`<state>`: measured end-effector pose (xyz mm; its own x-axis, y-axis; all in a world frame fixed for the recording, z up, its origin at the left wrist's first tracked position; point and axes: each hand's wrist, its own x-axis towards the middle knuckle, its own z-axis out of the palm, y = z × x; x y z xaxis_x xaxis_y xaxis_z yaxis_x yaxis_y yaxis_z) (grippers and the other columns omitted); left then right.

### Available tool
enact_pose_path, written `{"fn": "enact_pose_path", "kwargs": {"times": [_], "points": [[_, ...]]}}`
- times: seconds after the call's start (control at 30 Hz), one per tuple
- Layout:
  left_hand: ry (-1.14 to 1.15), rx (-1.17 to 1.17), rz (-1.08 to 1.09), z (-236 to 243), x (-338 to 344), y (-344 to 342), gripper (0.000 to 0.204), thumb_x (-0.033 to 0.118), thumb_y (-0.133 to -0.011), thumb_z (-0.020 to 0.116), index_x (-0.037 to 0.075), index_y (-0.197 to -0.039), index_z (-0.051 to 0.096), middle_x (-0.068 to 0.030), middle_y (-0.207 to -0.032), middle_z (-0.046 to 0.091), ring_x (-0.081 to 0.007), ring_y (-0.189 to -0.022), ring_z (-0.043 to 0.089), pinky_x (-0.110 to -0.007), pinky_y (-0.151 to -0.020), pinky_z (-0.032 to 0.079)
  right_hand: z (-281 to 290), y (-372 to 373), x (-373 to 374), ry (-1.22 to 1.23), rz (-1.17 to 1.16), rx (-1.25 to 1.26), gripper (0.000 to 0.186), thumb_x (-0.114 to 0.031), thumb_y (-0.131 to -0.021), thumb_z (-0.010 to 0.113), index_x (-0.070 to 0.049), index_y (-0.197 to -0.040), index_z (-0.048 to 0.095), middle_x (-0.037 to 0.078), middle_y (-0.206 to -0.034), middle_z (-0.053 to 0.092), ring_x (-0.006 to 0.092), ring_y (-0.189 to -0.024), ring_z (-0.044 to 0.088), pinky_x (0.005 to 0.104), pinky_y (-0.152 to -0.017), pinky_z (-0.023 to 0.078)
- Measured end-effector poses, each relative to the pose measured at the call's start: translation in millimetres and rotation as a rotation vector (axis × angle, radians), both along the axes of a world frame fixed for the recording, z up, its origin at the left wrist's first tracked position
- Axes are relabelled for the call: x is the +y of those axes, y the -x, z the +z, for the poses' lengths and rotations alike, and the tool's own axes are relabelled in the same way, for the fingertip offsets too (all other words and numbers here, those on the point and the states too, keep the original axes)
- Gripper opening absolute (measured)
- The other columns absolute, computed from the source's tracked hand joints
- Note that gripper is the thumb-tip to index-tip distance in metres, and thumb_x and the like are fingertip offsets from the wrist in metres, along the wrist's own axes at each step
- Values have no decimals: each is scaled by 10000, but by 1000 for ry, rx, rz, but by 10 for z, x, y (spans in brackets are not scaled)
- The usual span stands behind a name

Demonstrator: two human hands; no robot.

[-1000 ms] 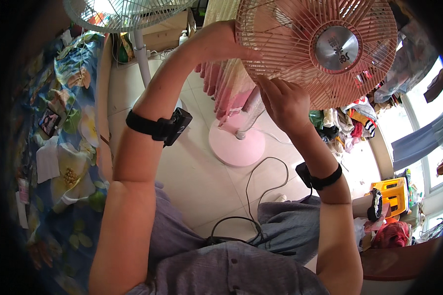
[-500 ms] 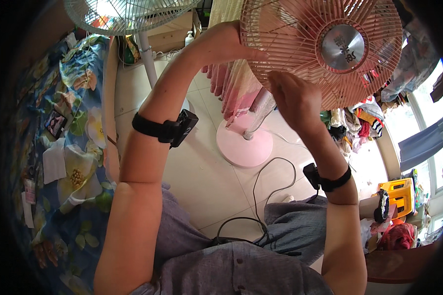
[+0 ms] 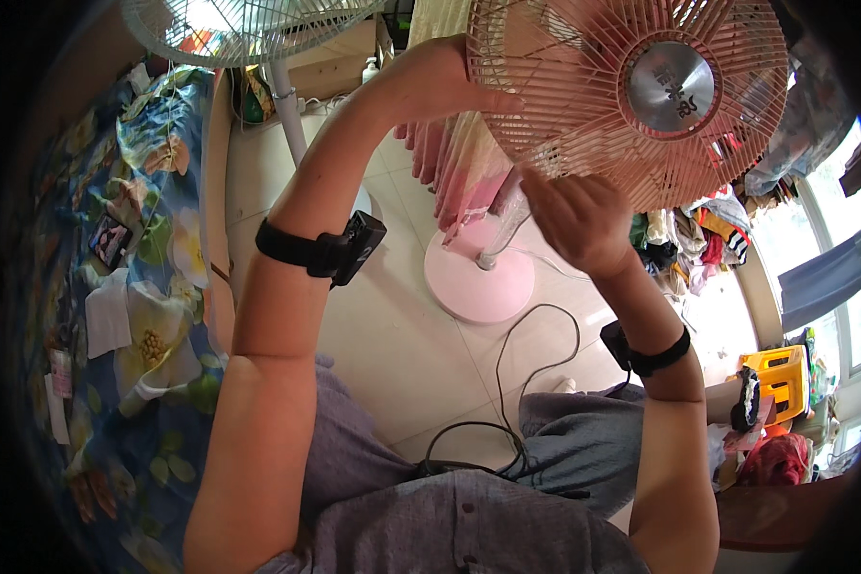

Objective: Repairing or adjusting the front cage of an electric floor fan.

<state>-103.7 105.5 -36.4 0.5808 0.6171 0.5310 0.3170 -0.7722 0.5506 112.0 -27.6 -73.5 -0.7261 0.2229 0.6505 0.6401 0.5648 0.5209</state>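
A pink standing fan's round wire grille (image 3: 584, 115) fills the upper right, with a silver disc (image 3: 671, 86) at its centre. On the grille's left edge my left hand (image 3: 454, 88) is closed, thumb across the front and fingers hidden behind the rim. My right hand (image 3: 584, 222) is just under the grille's lower left edge. Its fingers are bent together, tips at the rim; what they hold, if anything, is too small to make out. Below them the fan's pole (image 3: 507, 230) runs down to a round pink base (image 3: 478, 292) on the floor.
A second, pale fan (image 3: 258, 33) stands at the upper left. Flowered bedding (image 3: 153, 287) lies along the left. A black cable (image 3: 536, 368) loops over the tiled floor near my legs. Piled clothes (image 3: 689, 239) and a yellow plastic crate (image 3: 777, 383) are at the right.
My right hand has moved down and slightly right, with its fingers more curled. The grille has shifted slightly right. My left hand keeps its place on the rim.
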Motion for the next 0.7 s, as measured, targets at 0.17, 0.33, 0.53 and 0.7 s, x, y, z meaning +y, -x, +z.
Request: {"fn": "enact_pose_path", "kwargs": {"times": [0.17,0.33,0.53,0.7], "points": [[-4,3,7,-15,36,-14,665,511,-722,774,20,-1148,635,-156,-1038,698,-279,-953,669,-342,-874,499,8,-118,131,-17,-109,89,244,-149,-786,681,-70,-1014,647,-1,-668,538,158,-557,569,294,-478,439],[-6,10,2,6,1,-25,677,519,-712,780,19,-1145,637,-156,-1036,699,-279,-956,669,-344,-872,499,-77,-10,108,45,-57,115,239,-116,-776,685,-70,-1007,647,-3,-661,536,147,-544,560,286,-449,425],[-24,11,40,6,-38,-12,451,342,-803,760,58,-1137,652,-81,-1033,698,-171,-914,644,-317,-850,503,-65,34,69,-8,-20,98,239,-108,-768,691,-70,-999,645,1,-665,543,149,-543,562,296,-452,433],[18,78,72,96,-145,-13,460,352,-796,763,54,-1129,653,-87,-1023,701,-172,-905,650,-316,-838,506,2,-48,85,-9,-35,156,208,-115,-771,698,-71,-966,640,1,-658,535,166,-543,564,303,-460,438]]}}
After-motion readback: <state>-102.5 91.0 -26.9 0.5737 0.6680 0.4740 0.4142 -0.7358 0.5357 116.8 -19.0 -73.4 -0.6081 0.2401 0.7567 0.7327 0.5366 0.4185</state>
